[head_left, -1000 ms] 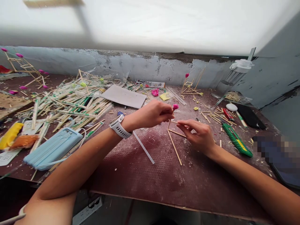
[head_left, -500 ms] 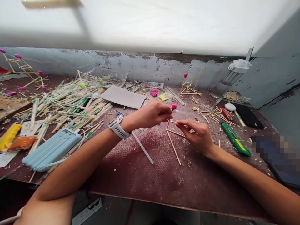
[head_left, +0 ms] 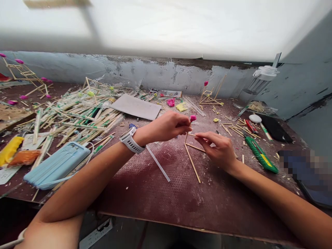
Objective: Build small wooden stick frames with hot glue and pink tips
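My left hand [head_left: 173,125], with a white watch on its wrist, pinches an upright wooden stick topped by a pink clay lump [head_left: 193,118]. The foot of that stick meets two more sticks lying on the table, one of them a bare wooden stick [head_left: 192,163] pointing toward me. In my right hand [head_left: 218,148], thumb and fingers are closed on a short wooden stick [head_left: 191,135] held level, its far end at the upright one. Whether the two touch is hidden by my left fingers. A translucent strip [head_left: 158,163] lies to the left.
Disposable chopsticks [head_left: 77,114] pile up at left, beside a blue power bank [head_left: 58,165] and a grey board [head_left: 137,106]. A green utility knife [head_left: 260,154], phone [head_left: 306,176] and bottle [head_left: 259,83] are at right. Stick frames [head_left: 209,98] stand at the back.
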Motion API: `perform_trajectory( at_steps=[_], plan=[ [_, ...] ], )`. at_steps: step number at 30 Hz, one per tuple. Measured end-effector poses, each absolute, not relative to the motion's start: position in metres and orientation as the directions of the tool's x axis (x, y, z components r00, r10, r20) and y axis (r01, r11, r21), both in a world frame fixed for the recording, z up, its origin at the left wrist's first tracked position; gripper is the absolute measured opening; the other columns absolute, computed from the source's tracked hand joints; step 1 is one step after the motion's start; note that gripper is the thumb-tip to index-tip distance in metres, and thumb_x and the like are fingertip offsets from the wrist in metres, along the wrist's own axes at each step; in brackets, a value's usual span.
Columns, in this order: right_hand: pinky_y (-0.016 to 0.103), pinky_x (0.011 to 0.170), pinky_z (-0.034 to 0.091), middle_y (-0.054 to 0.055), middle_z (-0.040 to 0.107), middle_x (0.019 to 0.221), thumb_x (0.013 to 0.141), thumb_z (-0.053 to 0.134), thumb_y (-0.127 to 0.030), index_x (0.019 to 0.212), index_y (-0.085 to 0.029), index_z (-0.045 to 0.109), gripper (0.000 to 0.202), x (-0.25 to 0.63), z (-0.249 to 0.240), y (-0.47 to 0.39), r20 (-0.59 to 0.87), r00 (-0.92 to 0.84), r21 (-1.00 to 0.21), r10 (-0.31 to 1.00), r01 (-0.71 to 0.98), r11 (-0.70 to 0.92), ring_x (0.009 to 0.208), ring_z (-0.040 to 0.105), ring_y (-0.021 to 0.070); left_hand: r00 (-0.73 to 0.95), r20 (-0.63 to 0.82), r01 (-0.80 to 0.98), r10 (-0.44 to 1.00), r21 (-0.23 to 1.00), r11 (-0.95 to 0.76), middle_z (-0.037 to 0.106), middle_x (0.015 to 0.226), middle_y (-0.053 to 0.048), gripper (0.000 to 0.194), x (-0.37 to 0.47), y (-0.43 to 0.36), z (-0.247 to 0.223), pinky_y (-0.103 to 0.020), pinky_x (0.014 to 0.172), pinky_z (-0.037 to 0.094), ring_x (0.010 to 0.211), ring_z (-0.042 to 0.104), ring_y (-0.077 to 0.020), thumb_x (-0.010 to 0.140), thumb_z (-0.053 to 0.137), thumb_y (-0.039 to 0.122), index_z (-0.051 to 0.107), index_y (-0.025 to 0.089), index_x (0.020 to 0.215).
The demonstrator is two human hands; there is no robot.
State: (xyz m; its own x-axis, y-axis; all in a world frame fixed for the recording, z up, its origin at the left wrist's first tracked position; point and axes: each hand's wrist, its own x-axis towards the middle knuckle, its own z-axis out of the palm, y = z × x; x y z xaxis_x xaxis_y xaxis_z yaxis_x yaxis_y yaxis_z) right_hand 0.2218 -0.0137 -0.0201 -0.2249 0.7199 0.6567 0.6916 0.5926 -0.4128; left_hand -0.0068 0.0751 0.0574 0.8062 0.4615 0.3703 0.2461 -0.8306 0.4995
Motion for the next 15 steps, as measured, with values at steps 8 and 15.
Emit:
perform_trajectory(
  at_steps=[8,15],
  plan=[
    [0.032,0.068,0.057,0.005,0.083,0.098,0.104,0.064,-0.026,0.108,-0.025,0.076,0.013,0.2222,-0.0216,-0.0132,0.665,-0.227,-0.405,0.711,0.691,0.599,0.078,0.076,0.0189,0.806,0.369,0.254,0.463,0.491,-0.833,0.066,0.065,-0.001,0.025,-0.0063,0.0757,0.0574,-0.027,0.056,0.037,0.056,0.048,-0.0087,0.099,0.064,0.026,0.070,0.014,0.077],
    [0.032,0.068,0.057,0.005,0.083,0.097,0.103,0.064,-0.024,0.108,-0.025,0.076,0.013,0.2213,-0.0210,-0.0134,0.674,-0.231,-0.396,0.702,0.690,0.606,0.079,0.077,0.0194,0.803,0.373,0.256,0.465,0.489,-0.834,0.064,0.064,-0.001,0.025,-0.0066,0.0763,0.0563,-0.027,0.056,0.036,0.057,0.047,-0.0091,0.098,0.064,0.027,0.071,0.014,0.078]
  ],
)
